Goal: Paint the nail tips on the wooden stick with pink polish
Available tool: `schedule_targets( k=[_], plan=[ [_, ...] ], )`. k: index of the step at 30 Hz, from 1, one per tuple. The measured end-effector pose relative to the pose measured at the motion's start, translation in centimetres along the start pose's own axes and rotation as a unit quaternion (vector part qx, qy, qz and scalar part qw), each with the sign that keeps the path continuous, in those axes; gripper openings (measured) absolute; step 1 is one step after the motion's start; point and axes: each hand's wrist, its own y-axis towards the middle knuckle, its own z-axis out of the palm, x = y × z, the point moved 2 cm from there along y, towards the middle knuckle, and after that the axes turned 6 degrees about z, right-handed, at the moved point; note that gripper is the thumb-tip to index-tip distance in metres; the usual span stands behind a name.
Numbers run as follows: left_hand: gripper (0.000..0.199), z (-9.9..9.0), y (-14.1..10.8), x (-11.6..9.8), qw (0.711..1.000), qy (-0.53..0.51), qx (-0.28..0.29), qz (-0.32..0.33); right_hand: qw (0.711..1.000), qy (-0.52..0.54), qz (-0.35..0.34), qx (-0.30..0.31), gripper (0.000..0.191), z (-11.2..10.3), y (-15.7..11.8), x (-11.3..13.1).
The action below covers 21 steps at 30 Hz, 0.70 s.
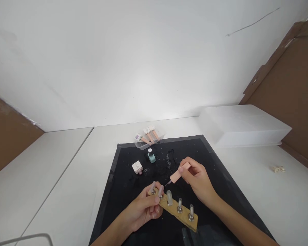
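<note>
My left hand (146,208) grips the left end of a yellowish strip (183,217), which carries several upright clear nail tips on small metal stands. Between the fingers of my right hand (195,176) is a peach-coloured brush cap (180,172). Its thin brush points down and left, close above the nail tips at the strip's left part; whether it touches one I cannot tell. An uncapped white square bottle (137,167) lies on the black mat beyond my left hand. Near it stands a small teal bottle (151,157) with a white-topped dark cap.
A clear tray (143,147) holding several peach-capped bottles sits at the mat's back edge. The black mat (128,153) lies on a white table. At the right are a translucent white box (246,126) and a small beige item (277,169). A white wall stands behind.
</note>
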Motion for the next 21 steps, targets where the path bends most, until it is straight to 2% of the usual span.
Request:
schedule_targets(
  k=[6, 12, 17, 21],
  plan=[
    [0.018, -0.34, 0.17, 0.11, 1.000, -0.017, -0.018, -0.001, 0.994, 0.086, 0.011, 0.062, 0.033, 0.30, -0.02, -0.44],
    [0.017, -0.30, 0.50, 0.20, 1.000, -0.009, -0.026, -0.007, 0.993, 0.054, -0.002, 0.102, 0.030, 0.47, -0.02, -0.03],
    [0.018, -0.48, 0.69, 0.29, 0.999, -0.016, -0.041, -0.010, 0.996, 0.002, -0.004, 0.092, 0.025, 0.30, -0.06, -0.16],
    [0.020, -0.62, 0.50, 0.40, 0.999, -0.021, -0.049, -0.009, 0.998, -0.028, -0.005, 0.051, 0.027, 0.13, 0.00, -0.10]
  ],
)
